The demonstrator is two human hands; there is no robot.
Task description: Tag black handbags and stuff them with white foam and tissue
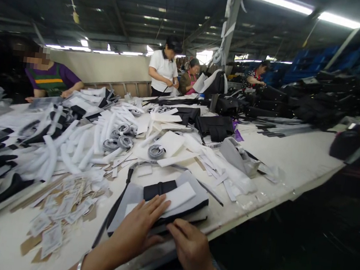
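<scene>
In the head view, a black handbag [201, 204] with grey-white wrapping sheet over it lies on the table near me. Across the bag rests a white foam strip [182, 198], beside a black strap piece [160, 189]. My left hand [137, 227] presses on the strip with its fingers stretched out. At the bag's near edge, my right hand [191, 249] is closed, thumb and fingertips pinching the edge. A thin black strap [120, 204] runs along the bag's left side.
Paper tags [54, 235] with strings lie to the left. Behind them are white foam rolls [77, 149] and coiled straps [156, 151]. Black bags [215, 127] sit farther back. The table edge [269, 208] runs along the right. Several co-workers [164, 70] are across the table.
</scene>
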